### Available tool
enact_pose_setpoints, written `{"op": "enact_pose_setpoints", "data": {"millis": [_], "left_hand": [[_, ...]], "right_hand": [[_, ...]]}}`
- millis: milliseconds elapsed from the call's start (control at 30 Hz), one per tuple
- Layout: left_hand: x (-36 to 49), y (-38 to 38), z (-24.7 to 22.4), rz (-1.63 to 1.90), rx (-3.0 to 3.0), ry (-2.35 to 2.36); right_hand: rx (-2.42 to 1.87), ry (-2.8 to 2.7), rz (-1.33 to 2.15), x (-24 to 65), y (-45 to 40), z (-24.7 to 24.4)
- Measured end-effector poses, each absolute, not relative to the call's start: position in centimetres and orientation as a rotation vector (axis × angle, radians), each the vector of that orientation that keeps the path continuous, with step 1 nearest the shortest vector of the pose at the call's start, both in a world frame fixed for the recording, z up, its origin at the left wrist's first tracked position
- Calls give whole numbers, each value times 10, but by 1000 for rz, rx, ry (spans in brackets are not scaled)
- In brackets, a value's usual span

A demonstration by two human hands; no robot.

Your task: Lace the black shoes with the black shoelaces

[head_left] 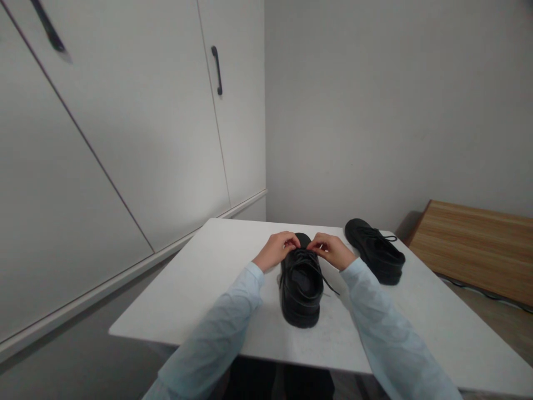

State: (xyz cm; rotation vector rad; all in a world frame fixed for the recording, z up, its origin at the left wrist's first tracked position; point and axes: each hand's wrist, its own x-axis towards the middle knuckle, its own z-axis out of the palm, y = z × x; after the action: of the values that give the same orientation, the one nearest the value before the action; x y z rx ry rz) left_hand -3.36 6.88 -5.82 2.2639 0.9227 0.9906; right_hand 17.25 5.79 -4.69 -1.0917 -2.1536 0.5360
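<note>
The left hand's grip [277, 248] is pinched, thumb against fingers, on the laces [307, 257] of a black shoe [302, 305], at the left side of the lacing just behind the toe. The right hand's grip [331, 249] is pinched in the same way on the opposite side — the two sets of fingertips near each other but apart. Which strand each one grasps is too small to make out.

The shoe stands upright on its sole between the two forearms, toe pointing away from the person, heel toward the near edge of the white counter [225, 261]. Its opening faces up, showing a dark, shiny inside, and a loose length of lace slants out past its right side.

Light blue sleeves [227, 314] reach in from the lower left and lower right, covering both arms to the wrists. To the right, beyond the right wrist, a second black shoe [381, 253] stands near the counter's far right corner, set at an angle, with a loop of its lace sticking out to the right.

Farther out, a wood-grain panel [483, 244] lies to the right of the counter. White cabinet doors [137, 111] with dark handles [217, 70] fill the left — a plain grey wall [375, 111] rises behind.
</note>
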Motion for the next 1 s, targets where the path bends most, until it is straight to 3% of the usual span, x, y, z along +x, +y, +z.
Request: {"op": "enact_pose_setpoints", "data": {"millis": [800,1000], "left_hand": [[-25,64,-57,980,2272,999],[-25,61,-55,967,2303,1103]], "right_hand": [[-1135,-2127,509,165,59,-56],[-1124,-2042,678,170,58,-58]]}}
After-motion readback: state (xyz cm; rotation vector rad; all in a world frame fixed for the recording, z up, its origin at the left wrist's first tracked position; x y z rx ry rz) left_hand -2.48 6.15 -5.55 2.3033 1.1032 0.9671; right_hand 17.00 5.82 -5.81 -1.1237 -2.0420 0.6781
